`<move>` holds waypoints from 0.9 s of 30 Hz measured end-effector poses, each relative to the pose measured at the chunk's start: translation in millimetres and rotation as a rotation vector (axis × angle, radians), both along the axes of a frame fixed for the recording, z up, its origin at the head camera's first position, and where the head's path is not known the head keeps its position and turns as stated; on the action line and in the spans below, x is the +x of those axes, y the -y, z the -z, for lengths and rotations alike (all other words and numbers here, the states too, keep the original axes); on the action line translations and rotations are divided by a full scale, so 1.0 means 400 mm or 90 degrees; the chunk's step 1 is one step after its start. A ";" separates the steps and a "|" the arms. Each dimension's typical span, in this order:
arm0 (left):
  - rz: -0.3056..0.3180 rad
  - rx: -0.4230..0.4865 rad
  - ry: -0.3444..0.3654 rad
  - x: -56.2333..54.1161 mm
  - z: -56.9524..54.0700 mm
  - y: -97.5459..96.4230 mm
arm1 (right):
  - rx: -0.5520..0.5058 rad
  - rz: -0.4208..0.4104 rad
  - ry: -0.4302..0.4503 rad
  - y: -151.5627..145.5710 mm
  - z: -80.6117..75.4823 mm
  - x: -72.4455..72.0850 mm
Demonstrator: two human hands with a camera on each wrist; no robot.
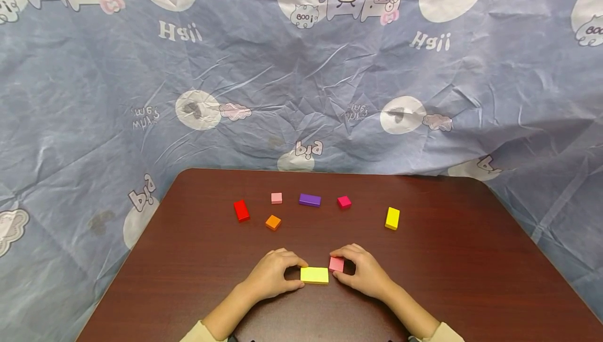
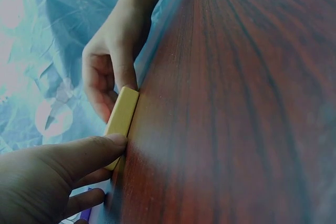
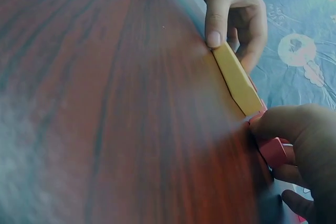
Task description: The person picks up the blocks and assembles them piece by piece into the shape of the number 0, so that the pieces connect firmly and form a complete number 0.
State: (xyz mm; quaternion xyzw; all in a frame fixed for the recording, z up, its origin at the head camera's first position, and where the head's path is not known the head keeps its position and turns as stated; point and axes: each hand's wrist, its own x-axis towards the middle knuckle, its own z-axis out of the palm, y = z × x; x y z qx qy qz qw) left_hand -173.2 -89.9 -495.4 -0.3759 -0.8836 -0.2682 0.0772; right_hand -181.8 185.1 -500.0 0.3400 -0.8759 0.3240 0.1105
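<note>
Near the front middle of the table, my left hand (image 1: 274, 275) pinches the left end of a light yellow rectangular block (image 1: 314, 275) between thumb and fingers. To its right, my right hand (image 1: 365, 274) holds a small pink block (image 1: 336, 264) with the thumb at the near side and fingers at the far side. The pink block sits just beyond the yellow block's right end, a narrow gap between them in the head view. In the right wrist view the thumb covers part of the pink block (image 3: 273, 152).
Farther back on the dark wooden table (image 1: 198, 258) lie a red block (image 1: 242, 210), an orange block (image 1: 273, 222), a pale pink block (image 1: 276, 198), a purple block (image 1: 310, 200), a magenta block (image 1: 344, 202) and a bright yellow block (image 1: 392, 218). A printed cloth (image 1: 264, 69) hangs behind.
</note>
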 end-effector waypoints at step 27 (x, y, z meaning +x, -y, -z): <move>0.010 0.006 -0.007 -0.002 0.001 0.000 | -0.007 0.017 0.008 0.017 0.005 0.008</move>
